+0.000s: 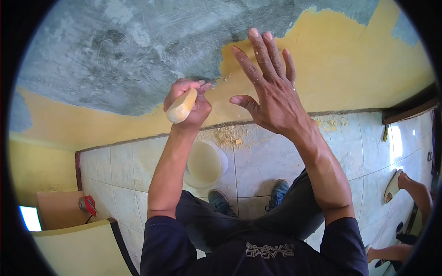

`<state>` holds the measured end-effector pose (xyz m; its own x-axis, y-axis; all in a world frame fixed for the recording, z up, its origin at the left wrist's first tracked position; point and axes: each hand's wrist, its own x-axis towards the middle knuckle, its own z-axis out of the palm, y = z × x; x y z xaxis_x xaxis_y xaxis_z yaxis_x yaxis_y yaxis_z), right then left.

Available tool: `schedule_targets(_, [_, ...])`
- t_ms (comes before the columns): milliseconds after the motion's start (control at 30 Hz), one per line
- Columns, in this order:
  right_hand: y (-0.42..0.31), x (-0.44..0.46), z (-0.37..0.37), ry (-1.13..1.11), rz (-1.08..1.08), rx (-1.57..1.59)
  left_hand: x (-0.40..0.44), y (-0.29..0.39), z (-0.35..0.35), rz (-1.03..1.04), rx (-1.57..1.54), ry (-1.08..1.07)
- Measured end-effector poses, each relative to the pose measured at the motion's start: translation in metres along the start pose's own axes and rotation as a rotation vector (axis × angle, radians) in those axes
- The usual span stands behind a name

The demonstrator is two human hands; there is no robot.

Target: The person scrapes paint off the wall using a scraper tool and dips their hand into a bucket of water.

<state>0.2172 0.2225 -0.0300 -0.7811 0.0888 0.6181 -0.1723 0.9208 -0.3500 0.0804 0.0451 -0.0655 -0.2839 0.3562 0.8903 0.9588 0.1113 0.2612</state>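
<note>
My left hand [188, 99] is wrapped around the pale yellow handle of a scraper [183, 108]. Most of its blade is hidden by my fingers; the part that shows is at the ragged edge of the yellow paint. Fingers spread, my right hand [271, 87] is at the yellow painted part of the wall [336, 60]; whether the palm presses on it I cannot tell. Bare grey plaster [124, 50] covers the wall above and to the left, with small paint flakes by the blade.
Scraped paint crumbs [230, 136] lie along the wall's foot. Below my left hand stands a whitish bucket [206, 164], close to my shoes [221, 202]. Another person's legs [414, 188] show at the right. A red and grey object [87, 205] is at the left.
</note>
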Motion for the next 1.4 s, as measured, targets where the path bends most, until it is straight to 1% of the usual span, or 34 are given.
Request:
schedule_targets(133, [0.001, 0.002, -0.001, 0.005, -0.003, 0.040, 0.013, 0.021, -0.001, -0.057, -0.071, 0.024])
schedule_targets(200, [0.004, 0.000, 0.001, -0.003, 0.002, 0.042, 0.013, 0.018, 0.000, -0.073, -0.053, 0.032])
schedule_targets(267, [0.004, 0.000, 0.001, 0.006, -0.008, 0.045, -0.002, 0.006, 0.001, -0.188, -0.170, 0.061])
schedule_targets(300, [0.004, 0.002, 0.000, 0.009, -0.009, 0.048, 0.002, 0.012, -0.004, -0.098, -0.017, -0.019])
schedule_targets(333, [0.004, 0.001, 0.000, 0.004, -0.007, 0.040, 0.012, 0.016, -0.007, 0.143, 0.085, -0.002])
schedule_targets(400, [0.004, -0.001, 0.002, -0.001, 0.004, 0.033, 0.018, 0.015, -0.004, -0.074, -0.130, 0.204])
schedule_targets(433, [0.003, -0.002, 0.002, 0.009, 0.002, 0.052, 0.013, 0.012, 0.000, -0.155, -0.092, 0.174])
schedule_targets(467, [0.003, 0.000, 0.002, 0.027, -0.008, 0.066, 0.010, 0.009, 0.001, -0.148, -0.093, 0.177])
schedule_targets(533, [0.003, 0.000, 0.002, 0.024, -0.008, 0.055, 0.004, 0.009, -0.001, -0.001, 0.123, -0.023])
schedule_targets(567, [0.004, 0.000, 0.001, 0.018, -0.008, 0.039, 0.004, 0.005, 0.001, -0.044, -0.038, 0.059])
schedule_targets(600, [0.003, 0.000, 0.001, 0.013, -0.009, 0.039, 0.004, 0.006, 0.002, -0.048, -0.038, 0.060])
schedule_targets(667, [0.002, -0.001, -0.002, 0.000, 0.001, 0.035, 0.007, 0.009, 0.007, -0.155, -0.193, 0.244])
schedule_targets(700, [0.004, -0.001, -0.002, 0.002, 0.003, 0.031, 0.007, 0.006, 0.004, -0.019, 0.039, 0.126])
schedule_targets(733, [0.005, -0.002, -0.001, 0.001, 0.000, 0.023, 0.000, 0.005, -0.002, -0.021, 0.038, 0.122])
schedule_targets(800, [0.006, 0.003, 0.000, 0.012, -0.019, 0.010, -0.004, 0.003, -0.007, 0.030, 0.240, -0.181])
schedule_targets(833, [0.004, 0.002, 0.000, 0.014, -0.012, 0.025, -0.003, 0.007, 0.002, 0.026, 0.004, 0.032])
schedule_targets(867, [0.002, 0.000, 0.001, 0.012, -0.002, 0.041, 0.001, 0.009, 0.001, 0.018, 0.003, 0.028])
schedule_targets(933, [0.003, -0.002, 0.001, 0.016, -0.004, 0.041, 0.011, 0.010, 0.000, -0.053, -0.154, 0.091])
schedule_targets(967, [0.003, -0.001, 0.001, 0.024, -0.012, 0.043, -0.004, 0.002, -0.002, -0.111, 0.042, -0.052])
schedule_targets(1000, [0.002, -0.002, 0.001, 0.024, -0.014, 0.047, -0.006, 0.005, -0.005, -0.112, 0.047, -0.052])
schedule_targets(1067, [0.004, 0.000, -0.001, 0.010, -0.014, 0.022, -0.003, 0.006, -0.005, -0.008, 0.159, -0.091])
schedule_targets(1100, [0.002, -0.001, 0.000, 0.006, -0.016, 0.025, 0.002, 0.012, -0.003, 0.033, 0.087, -0.024])
schedule_targets(1133, [0.001, -0.002, -0.001, 0.002, -0.011, 0.034, 0.003, 0.011, -0.003, 0.031, 0.087, -0.022])
schedule_targets(1200, [0.005, -0.001, -0.002, -0.002, -0.002, 0.037, 0.004, 0.008, -0.002, -0.054, -0.024, 0.072])
schedule_targets(1233, [0.007, 0.000, -0.001, 0.007, -0.015, 0.027, 0.001, 0.009, -0.003, -0.054, -0.025, 0.070])
schedule_targets(1333, [0.006, 0.001, 0.002, 0.024, -0.024, 0.032, -0.006, 0.013, -0.006, -0.071, 0.203, -0.087])
schedule_targets(1367, [0.005, -0.001, 0.003, 0.017, -0.009, 0.049, -0.004, 0.008, -0.003, 0.032, 0.092, 0.022])
schedule_targets(1400, [0.003, -0.003, 0.004, 0.009, -0.003, 0.052, -0.001, 0.008, -0.003, 0.024, 0.090, 0.017])
